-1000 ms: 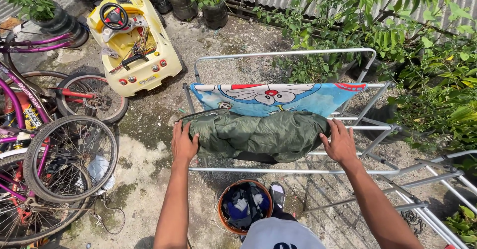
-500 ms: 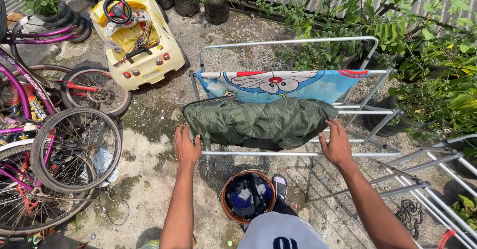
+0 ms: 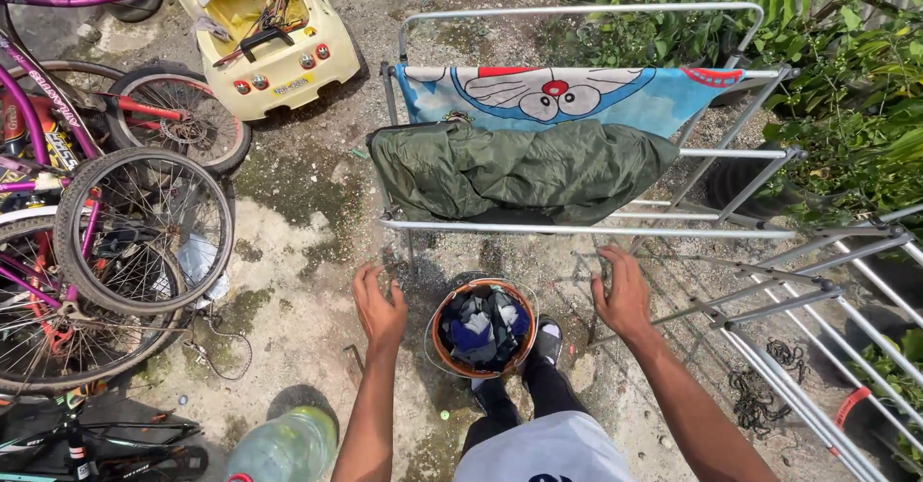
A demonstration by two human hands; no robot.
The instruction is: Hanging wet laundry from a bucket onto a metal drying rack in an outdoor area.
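Concrete ground (image 3: 298, 251), cracked and stained, fills the view, and on it stands a metal drying rack (image 3: 586, 227), the landmark here. Leafy bushes (image 3: 846, 88) crowd behind and beside the rack's far right end. Left of the rack, well apart from it, several bicycles (image 3: 87, 222) lean together with purple frames and bare spoked wheels. A yellow toy car (image 3: 264, 35) sits beyond the rack's left end. Over the rack's far rails hangs a blue cartoon-print cloth (image 3: 577, 98); just in front of it, draped across the middle rails, lies a dark green jacket (image 3: 519, 170), bunched and wrinkled. A second folding rack (image 3: 817, 328) slants away from the first one's near right corner.

Below the near rail of the drying rack, on the ground between the two arms, stands a round orange-rimmed bucket (image 3: 483, 328) packed with dark and blue laundry, touching the person's shoe. A clear plastic bottle (image 3: 284, 448) lies nearer the camera, left of the bucket.

The left hand (image 3: 380, 304) hovers below the rack's near rail, left of the bucket, fingers loosely spread and holding nothing. The right hand (image 3: 623, 295) hangs right of the bucket, under the same rail, fingers open and slightly curled, empty, touching neither rail nor bucket.
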